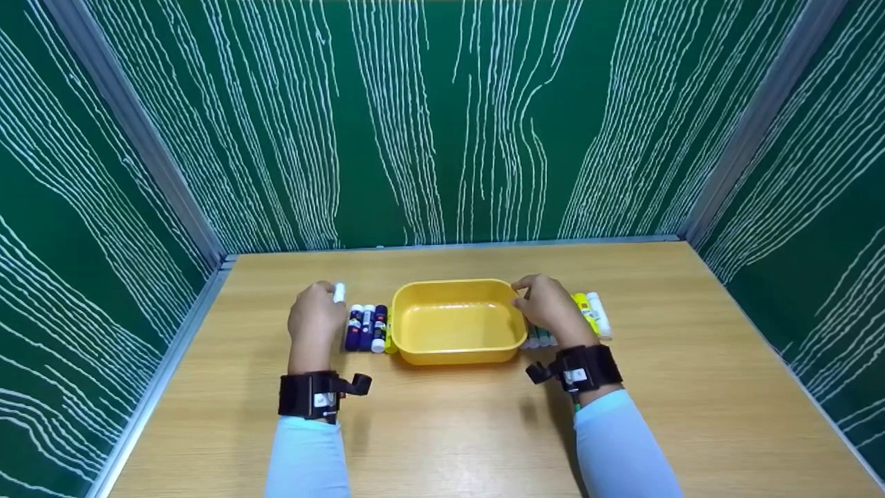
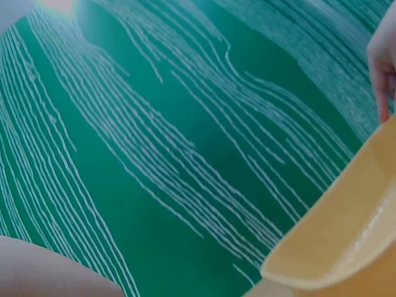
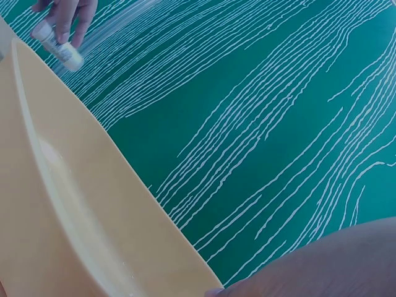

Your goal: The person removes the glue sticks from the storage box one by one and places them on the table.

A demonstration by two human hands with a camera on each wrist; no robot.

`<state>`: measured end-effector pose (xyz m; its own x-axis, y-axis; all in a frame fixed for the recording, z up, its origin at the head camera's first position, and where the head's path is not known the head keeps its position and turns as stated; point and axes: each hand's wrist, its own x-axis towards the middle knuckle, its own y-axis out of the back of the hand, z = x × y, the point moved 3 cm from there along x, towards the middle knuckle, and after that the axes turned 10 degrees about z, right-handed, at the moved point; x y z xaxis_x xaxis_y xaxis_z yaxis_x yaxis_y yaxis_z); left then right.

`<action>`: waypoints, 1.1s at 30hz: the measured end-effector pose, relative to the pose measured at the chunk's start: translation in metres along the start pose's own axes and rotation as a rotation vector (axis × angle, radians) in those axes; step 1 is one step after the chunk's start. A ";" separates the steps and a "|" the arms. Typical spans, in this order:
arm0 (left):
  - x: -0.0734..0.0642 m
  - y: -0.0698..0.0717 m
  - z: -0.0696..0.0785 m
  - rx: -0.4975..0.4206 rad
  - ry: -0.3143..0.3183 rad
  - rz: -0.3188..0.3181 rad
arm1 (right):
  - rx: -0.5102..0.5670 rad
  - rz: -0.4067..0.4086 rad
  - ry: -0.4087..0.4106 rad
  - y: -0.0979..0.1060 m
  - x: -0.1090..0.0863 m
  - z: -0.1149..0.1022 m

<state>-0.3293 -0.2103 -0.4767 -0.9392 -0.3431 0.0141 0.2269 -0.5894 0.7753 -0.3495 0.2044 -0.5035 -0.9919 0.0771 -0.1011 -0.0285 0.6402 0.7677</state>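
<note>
My left hand [image 1: 314, 319] pinches a white glue stick [image 1: 339, 292] and holds it above the left end of a row of glue sticks. The same white glue stick [image 3: 59, 46] shows in the right wrist view, under the left fingers. A yellow plastic tub [image 1: 460, 357] stands at the table's middle, with no contents visible in it. My right hand [image 1: 550, 308] grips the tub's right rim, its fingertips at the upper right corner. In the left wrist view only part of the right hand [image 2: 385, 62] appears, beside the tub's edge.
Left of the tub lie purple-and-white glue sticks [image 1: 367, 328] and a yellow one [image 1: 390, 339]. On its right, partly under the right hand, are green-grey sticks [image 1: 543, 337], a yellow one [image 1: 584, 311] and a white one [image 1: 599, 315]. Green walls [image 1: 387, 138] enclose the wooden table [image 1: 442, 429].
</note>
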 end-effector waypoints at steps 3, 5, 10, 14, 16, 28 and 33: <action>0.003 -0.004 -0.006 0.003 0.021 -0.008 | -0.001 -0.001 -0.005 0.000 -0.001 -0.001; 0.005 -0.007 -0.008 0.004 0.027 -0.014 | 0.000 -0.001 -0.004 0.000 -0.001 -0.001; 0.007 -0.014 -0.014 0.011 0.032 -0.019 | -0.009 0.016 0.027 -0.001 0.000 -0.001; 0.008 -0.019 -0.019 0.030 0.035 -0.010 | -0.025 0.037 0.061 -0.002 0.001 0.000; 0.009 -0.021 -0.022 0.042 0.034 -0.015 | -0.021 0.038 0.053 -0.002 0.002 0.000; 0.011 -0.032 -0.027 0.143 0.031 -0.055 | -0.015 0.025 0.026 0.000 0.001 0.001; 0.010 -0.034 -0.027 0.166 0.042 -0.075 | -0.009 0.011 0.012 0.001 0.000 0.000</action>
<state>-0.3396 -0.2136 -0.5197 -0.9396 -0.3348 -0.0710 0.1080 -0.4869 0.8667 -0.3498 0.2052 -0.5031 -0.9936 0.0748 -0.0849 -0.0185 0.6326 0.7742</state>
